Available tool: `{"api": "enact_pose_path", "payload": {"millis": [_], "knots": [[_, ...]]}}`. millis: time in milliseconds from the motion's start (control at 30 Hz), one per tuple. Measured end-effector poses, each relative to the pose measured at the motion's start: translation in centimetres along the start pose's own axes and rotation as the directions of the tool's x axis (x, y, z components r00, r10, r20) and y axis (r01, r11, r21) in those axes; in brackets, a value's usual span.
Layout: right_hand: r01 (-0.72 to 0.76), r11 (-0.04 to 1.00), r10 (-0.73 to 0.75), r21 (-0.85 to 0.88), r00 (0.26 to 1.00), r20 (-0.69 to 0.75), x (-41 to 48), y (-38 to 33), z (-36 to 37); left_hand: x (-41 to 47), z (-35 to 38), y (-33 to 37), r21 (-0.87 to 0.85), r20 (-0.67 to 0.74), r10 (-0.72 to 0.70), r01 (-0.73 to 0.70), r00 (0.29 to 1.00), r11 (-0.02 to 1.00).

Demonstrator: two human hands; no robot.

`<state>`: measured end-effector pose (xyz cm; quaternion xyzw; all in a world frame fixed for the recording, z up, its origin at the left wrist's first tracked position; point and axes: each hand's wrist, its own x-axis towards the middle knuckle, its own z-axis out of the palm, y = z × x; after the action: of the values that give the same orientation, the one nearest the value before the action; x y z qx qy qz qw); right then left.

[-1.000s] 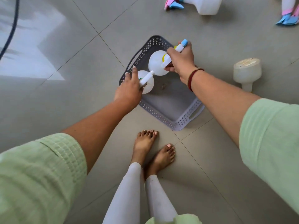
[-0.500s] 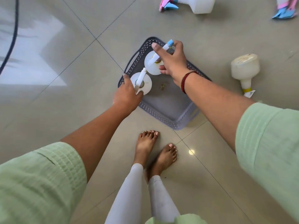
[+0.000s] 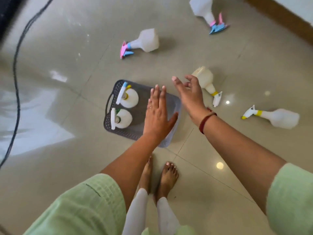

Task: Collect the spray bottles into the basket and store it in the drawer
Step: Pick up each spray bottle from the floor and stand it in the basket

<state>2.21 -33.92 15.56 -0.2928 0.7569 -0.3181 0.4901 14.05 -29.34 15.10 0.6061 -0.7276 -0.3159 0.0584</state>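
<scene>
A grey perforated basket sits on the tiled floor with two white spray bottles standing in its left half: one with a blue and yellow nozzle and one with a green collar. My left hand hovers flat and empty over the basket's right half. My right hand is open, fingers spread, just left of a white bottle with a yellow collar lying on the floor. Another yellow-collared bottle lies farther right. Two bottles with pink and blue triggers lie beyond.
A black cable runs along the floor at the left. A brown skirting board edges the floor at the top right. My bare feet stand just in front of the basket.
Both hands have let go of the two bottles, which now stand in the basket. My hands have moved right, and my view has swung up to show more bottles on the floor.
</scene>
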Motion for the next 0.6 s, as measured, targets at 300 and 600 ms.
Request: {"api": "enact_pose_path", "payload": {"millis": [300, 600], "knots": [[-0.145, 0.984, 0.115, -0.107, 0.963, -0.246, -1.5, 3.0, -16.4, 2.9, 1.1, 8.7, 0.158, 0.245, 0.130, -0.171, 0.961, 0.972], [-0.291, 0.915, 0.209, -0.281, 0.934, -0.289, 2.7, 11.6, -23.9, 8.2, 7.4, 10.4, 0.323, 0.472, 0.216, -0.396, 0.855, 0.860]]}}
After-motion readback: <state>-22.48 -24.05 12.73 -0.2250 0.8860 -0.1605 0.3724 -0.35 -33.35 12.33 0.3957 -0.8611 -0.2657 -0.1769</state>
